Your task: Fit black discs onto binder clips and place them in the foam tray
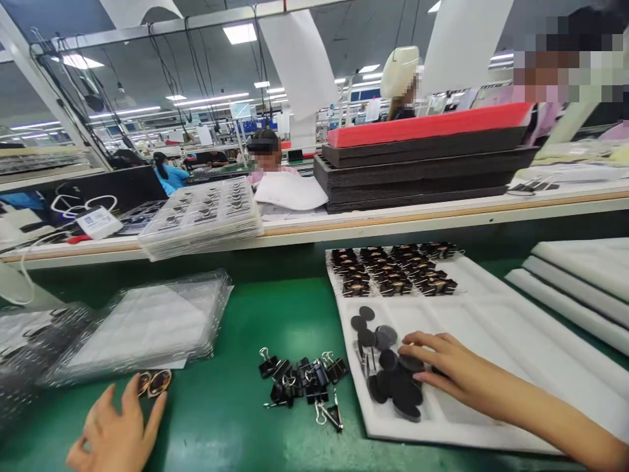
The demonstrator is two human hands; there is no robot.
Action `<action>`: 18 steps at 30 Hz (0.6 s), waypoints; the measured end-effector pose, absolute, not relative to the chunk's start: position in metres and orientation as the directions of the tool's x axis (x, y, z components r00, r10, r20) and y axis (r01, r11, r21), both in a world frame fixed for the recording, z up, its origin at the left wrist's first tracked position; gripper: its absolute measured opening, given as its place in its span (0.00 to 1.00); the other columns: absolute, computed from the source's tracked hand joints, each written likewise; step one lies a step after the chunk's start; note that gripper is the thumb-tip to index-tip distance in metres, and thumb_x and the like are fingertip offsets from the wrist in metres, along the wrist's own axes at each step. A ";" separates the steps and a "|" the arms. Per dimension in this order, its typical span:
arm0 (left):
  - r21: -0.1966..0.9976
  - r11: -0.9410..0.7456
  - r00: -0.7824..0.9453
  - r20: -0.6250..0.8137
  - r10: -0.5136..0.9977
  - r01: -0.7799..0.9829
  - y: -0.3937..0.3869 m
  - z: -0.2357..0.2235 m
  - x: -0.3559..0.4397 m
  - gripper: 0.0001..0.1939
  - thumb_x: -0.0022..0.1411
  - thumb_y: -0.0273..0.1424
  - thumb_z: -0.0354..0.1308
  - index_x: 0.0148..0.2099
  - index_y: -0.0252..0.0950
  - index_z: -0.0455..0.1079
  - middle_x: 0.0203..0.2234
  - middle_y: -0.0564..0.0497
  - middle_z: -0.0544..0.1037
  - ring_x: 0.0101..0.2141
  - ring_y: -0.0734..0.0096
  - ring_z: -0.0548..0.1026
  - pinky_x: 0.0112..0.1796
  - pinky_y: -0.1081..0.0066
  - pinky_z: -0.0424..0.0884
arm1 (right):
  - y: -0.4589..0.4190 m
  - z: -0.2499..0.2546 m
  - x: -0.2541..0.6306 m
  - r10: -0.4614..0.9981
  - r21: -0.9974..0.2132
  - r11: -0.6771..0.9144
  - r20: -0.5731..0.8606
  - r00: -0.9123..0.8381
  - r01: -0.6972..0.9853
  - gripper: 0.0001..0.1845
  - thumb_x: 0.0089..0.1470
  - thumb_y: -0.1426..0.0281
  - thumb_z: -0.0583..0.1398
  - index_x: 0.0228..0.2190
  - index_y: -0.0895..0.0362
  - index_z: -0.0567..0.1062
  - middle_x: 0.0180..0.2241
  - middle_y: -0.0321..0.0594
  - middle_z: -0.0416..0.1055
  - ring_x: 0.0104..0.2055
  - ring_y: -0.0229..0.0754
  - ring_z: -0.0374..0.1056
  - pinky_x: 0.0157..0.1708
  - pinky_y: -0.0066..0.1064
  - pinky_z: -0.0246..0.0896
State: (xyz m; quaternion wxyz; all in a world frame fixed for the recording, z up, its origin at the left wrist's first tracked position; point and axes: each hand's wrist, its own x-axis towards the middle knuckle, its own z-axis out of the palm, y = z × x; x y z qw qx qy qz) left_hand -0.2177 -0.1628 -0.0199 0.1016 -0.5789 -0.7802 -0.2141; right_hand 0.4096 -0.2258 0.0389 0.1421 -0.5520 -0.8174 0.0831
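Left hand (120, 423) pinches a small pair of round, amber-brown, gold-rimmed pieces (160, 383) between thumb and fingers, pair lying roughly crosswise. Right hand (449, 370) has fingers partly spread, tips on the loose pile of flat, round, black discs (405, 388); can't tell if one is gripped. Pile sits in the near-left part of the shallow white foam tray (484, 328), longer from far left to near right; right hand touching it, left hand well apart. So discs lie far to the left hand's right. Between hands, on green tabletop (255, 321): heap of black binder clips with silvery wire handles (314, 381), nearer the right hand, just beside tray.
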 end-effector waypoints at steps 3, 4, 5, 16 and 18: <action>0.147 0.261 -0.296 0.319 0.900 0.954 -0.167 -0.024 -0.228 0.27 0.69 0.49 0.46 0.61 0.42 0.71 0.59 0.35 0.72 0.57 0.38 0.71 0.50 0.44 0.67 | -0.206 0.033 0.412 0.919 -0.348 0.394 0.161 -0.360 0.851 0.21 0.68 0.53 0.53 0.46 0.44 0.83 0.45 0.47 0.79 0.42 0.53 0.77 0.45 0.48 0.74; 0.122 0.245 -0.270 0.293 0.917 0.962 -0.167 -0.022 -0.228 0.25 0.71 0.47 0.46 0.58 0.42 0.72 0.58 0.37 0.74 0.55 0.42 0.73 0.49 0.47 0.67 | -0.201 0.035 0.412 0.920 -0.373 0.392 0.163 -0.357 0.841 0.22 0.68 0.52 0.53 0.45 0.45 0.83 0.43 0.47 0.79 0.41 0.53 0.77 0.44 0.48 0.73; 0.104 0.227 -0.247 0.277 0.929 0.968 -0.167 -0.018 -0.227 0.22 0.72 0.45 0.46 0.56 0.42 0.74 0.56 0.39 0.75 0.54 0.46 0.74 0.49 0.50 0.67 | -0.197 0.038 0.411 0.922 -0.403 0.388 0.167 -0.351 0.829 0.22 0.68 0.52 0.52 0.44 0.46 0.83 0.43 0.47 0.79 0.41 0.53 0.77 0.44 0.48 0.73; 0.159 0.144 -0.188 0.313 0.931 0.977 -0.197 0.017 -0.178 0.17 0.74 0.41 0.44 0.46 0.40 0.72 0.57 0.37 0.73 0.57 0.46 0.72 0.42 0.55 0.69 | -0.174 0.079 0.365 0.973 -0.680 0.230 0.169 -0.157 0.696 0.20 0.62 0.49 0.58 0.43 0.47 0.83 0.44 0.43 0.82 0.43 0.53 0.78 0.30 0.37 0.75; 0.166 0.012 -0.081 0.412 0.908 0.986 -0.193 0.031 -0.145 0.15 0.75 0.41 0.45 0.47 0.41 0.71 0.59 0.37 0.72 0.60 0.45 0.70 0.48 0.52 0.68 | -0.161 0.081 0.345 0.969 -0.753 0.244 0.169 -0.178 0.611 0.18 0.61 0.52 0.60 0.41 0.49 0.82 0.43 0.43 0.82 0.44 0.53 0.79 0.41 0.42 0.78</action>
